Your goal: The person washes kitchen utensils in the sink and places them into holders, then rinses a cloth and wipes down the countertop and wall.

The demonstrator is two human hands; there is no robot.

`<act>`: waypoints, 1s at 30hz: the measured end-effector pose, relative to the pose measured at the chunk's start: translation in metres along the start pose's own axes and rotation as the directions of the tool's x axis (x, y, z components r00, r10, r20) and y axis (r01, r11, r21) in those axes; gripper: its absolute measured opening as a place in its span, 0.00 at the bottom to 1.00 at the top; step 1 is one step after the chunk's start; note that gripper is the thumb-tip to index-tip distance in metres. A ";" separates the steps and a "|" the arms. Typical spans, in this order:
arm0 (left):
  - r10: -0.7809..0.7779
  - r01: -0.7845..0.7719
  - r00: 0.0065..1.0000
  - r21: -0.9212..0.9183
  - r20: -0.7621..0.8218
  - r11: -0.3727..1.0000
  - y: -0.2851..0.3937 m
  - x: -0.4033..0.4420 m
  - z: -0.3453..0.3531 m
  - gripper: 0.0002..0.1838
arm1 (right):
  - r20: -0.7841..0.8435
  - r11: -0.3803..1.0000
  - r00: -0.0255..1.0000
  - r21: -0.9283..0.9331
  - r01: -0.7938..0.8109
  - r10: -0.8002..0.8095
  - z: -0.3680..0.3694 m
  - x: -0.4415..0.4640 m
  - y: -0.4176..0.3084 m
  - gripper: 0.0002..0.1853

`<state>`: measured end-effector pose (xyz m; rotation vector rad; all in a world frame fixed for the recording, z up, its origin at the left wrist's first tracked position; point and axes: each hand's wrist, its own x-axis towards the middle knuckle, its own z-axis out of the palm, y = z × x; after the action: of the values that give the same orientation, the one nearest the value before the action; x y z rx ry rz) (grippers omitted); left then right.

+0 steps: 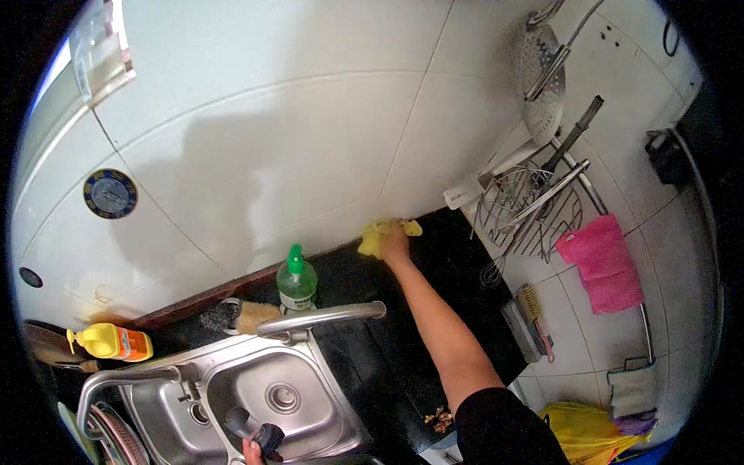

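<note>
My right hand (396, 246) presses a yellow cloth (373, 239) against the back edge of the black countertop (457, 310), where it meets the tiled wall. Its fingers are bunched around the cloth, and the arm stretches across the counter. Low in the frame, only the fingertips of my left hand (253, 452) show. They grip a small object with a greyish see-through cylinder (242, 423) and a black ridged end, above the double steel sink (341, 422). What exactly it is cannot be made out.
By the tap (325, 316) stand a green pump bottle (297, 280) and a brush (256, 316). A yellow bottle (116, 342) is further left. Utensils, a wire rack (527, 209) and a pink cloth (604, 263) hang at right. Small brown pieces (440, 419) lie near the front edge.
</note>
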<state>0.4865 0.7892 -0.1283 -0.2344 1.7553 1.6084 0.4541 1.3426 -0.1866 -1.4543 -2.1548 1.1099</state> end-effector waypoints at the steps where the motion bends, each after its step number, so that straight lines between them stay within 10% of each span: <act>1: 0.000 0.000 1.000 -0.001 -0.007 1.000 -0.001 -0.001 0.002 0.26 | 0.008 1.000 1.000 -0.008 -0.007 0.007 0.003 0.010 0.016 0.35; 3: -0.034 0.033 0.999 -0.016 -0.010 0.999 -0.017 0.006 -0.006 0.28 | -0.475 0.858 0.736 -0.427 0.287 -0.483 0.002 0.047 0.066 0.31; 5: -0.043 0.042 0.999 -0.013 -0.016 0.999 -0.019 0.010 -0.005 0.28 | -0.528 0.906 0.801 -0.421 0.040 -0.281 -0.064 0.038 0.037 0.29; 8: -0.047 0.046 0.998 -0.025 -0.032 0.999 -0.023 0.017 -0.006 0.28 | -0.366 0.948 0.923 -0.236 -0.213 0.117 -0.098 0.085 0.081 0.24; 10: -0.052 0.051 0.998 -0.029 -0.034 0.998 -0.027 0.020 -0.007 0.29 | -0.229 0.724 0.915 -0.684 0.092 -0.332 -0.094 0.093 0.104 0.20; 12: -0.055 0.054 0.998 -0.031 -0.032 0.998 -0.028 0.023 -0.007 0.29 | -0.104 0.775 0.994 -0.626 -0.087 0.028 -0.074 0.049 0.027 0.19; 14: -0.051 0.050 0.998 -0.031 -0.028 0.998 -0.028 0.026 -0.007 0.29 | -0.197 0.781 0.956 -0.622 0.050 -0.218 -0.020 0.017 0.035 0.22; 17: -0.041 0.040 0.999 -0.027 -0.025 0.999 -0.029 0.029 -0.009 0.29 | 0.157 0.764 0.791 -0.203 0.612 -0.592 0.029 -0.027 0.044 0.20; 19: -0.033 0.032 0.999 -0.028 -0.027 0.999 -0.028 0.032 -0.011 0.29 | 0.454 0.834 0.724 0.084 0.546 -0.520 0.017 -0.069 0.005 0.11; 23: -0.011 0.010 1.000 -0.022 -0.030 1.000 -0.028 0.031 -0.019 0.30 | -0.129 0.820 0.907 0.391 0.418 -0.401 -0.014 -0.070 0.003 0.09; 25: -0.006 0.005 1.000 -0.021 -0.029 1.000 -0.030 0.032 -0.023 0.30 | -0.513 0.800 0.800 0.315 0.511 -0.310 -0.043 -0.044 -0.005 0.14; 30: 0.020 -0.021 1.000 -0.037 -0.023 0.999 -0.040 0.034 -0.029 0.31 | -0.789 0.913 0.560 -0.004 0.408 -0.254 -0.035 0.033 -0.019 0.20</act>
<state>0.4745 0.7658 -0.1824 -0.2542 1.7509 1.6603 0.4494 1.3836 -0.1556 -1.0683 -1.5307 0.3749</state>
